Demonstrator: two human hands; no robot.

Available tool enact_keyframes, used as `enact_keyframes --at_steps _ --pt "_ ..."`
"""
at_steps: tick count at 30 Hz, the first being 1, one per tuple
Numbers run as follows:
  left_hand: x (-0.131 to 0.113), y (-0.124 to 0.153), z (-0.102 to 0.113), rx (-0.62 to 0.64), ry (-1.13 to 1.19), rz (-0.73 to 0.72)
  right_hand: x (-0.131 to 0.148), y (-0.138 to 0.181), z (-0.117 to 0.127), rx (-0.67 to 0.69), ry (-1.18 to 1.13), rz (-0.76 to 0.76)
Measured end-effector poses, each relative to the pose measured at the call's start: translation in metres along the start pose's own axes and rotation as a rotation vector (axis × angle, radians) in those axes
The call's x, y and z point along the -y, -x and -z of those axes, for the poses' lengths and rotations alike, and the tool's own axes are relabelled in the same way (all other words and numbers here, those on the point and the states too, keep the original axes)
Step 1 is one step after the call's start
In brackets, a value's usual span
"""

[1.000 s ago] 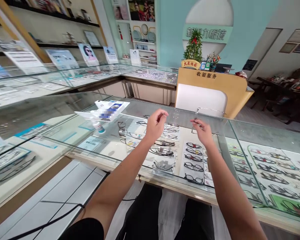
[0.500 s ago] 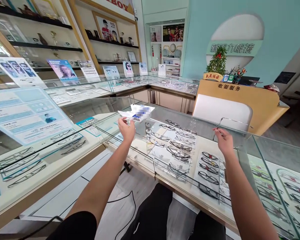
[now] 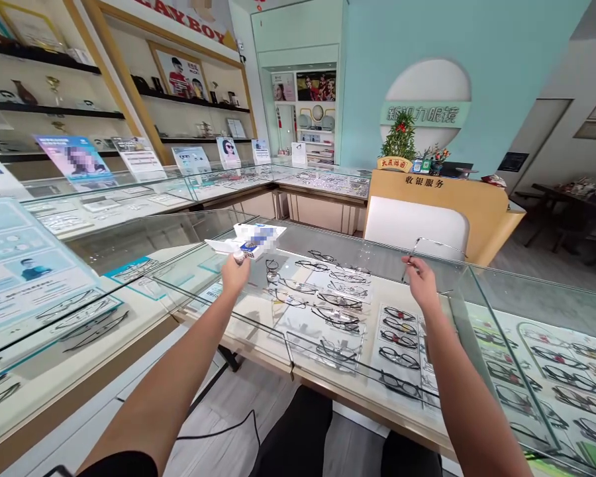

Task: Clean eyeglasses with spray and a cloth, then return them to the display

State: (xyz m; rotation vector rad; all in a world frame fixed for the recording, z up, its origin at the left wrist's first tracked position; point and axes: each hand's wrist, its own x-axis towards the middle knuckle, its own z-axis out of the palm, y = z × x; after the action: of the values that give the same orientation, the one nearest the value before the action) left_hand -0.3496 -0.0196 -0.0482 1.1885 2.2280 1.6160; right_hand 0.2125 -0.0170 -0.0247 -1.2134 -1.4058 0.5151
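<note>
My left hand (image 3: 235,273) has closed up since half a second ago, when its fingers were spread beside the folded leaflet; now they are curled around a small white bottle (image 3: 238,256), only its top showing. My right hand (image 3: 422,279) is again pinching the thin-rimmed spectacles (image 3: 440,246), holding them up above the glass counter (image 3: 390,265), well apart from the bottle.

I judge the step in hand to be getting hold of the bottle while the spectacles stay aloft. The next move calls for a firm grip on the bottle, clear of the leaflet (image 3: 264,236) just behind it, and a light pinch on the frame so it doesn't bend. I can't tell whether the bottle has left the glass.

Under the glass, rows of display frames (image 3: 340,317) lie between my hands; beyond stands the wooden cashier desk (image 3: 487,202).
</note>
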Motion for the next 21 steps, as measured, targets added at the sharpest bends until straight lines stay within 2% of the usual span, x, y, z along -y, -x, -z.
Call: enact_keyframes --at_steps 2,5,9,13,17,21 --pt "-0.024 0.005 -0.013 0.012 0.051 -0.055 0.004 0.001 -0.001 0.006 -0.017 0.001" --pt "-0.077 0.027 -0.039 0.110 0.226 -0.209 0.010 0.003 -0.002 0.012 -0.060 0.003" --pt "-0.161 0.085 -0.078 0.386 0.536 -0.358 0.017 0.004 -0.002 0.017 -0.109 -0.003" --pt "-0.226 0.146 -0.111 0.734 0.824 -0.323 0.021 0.001 0.000 0.007 -0.145 -0.022" --pt "-0.260 0.182 -0.134 1.086 1.003 -0.210 0.027 -0.001 0.000 -0.004 -0.215 -0.047" --pt "-0.267 0.197 -0.147 1.353 1.022 -0.123 0.031 -0.001 0.000 0.049 -0.249 -0.059"
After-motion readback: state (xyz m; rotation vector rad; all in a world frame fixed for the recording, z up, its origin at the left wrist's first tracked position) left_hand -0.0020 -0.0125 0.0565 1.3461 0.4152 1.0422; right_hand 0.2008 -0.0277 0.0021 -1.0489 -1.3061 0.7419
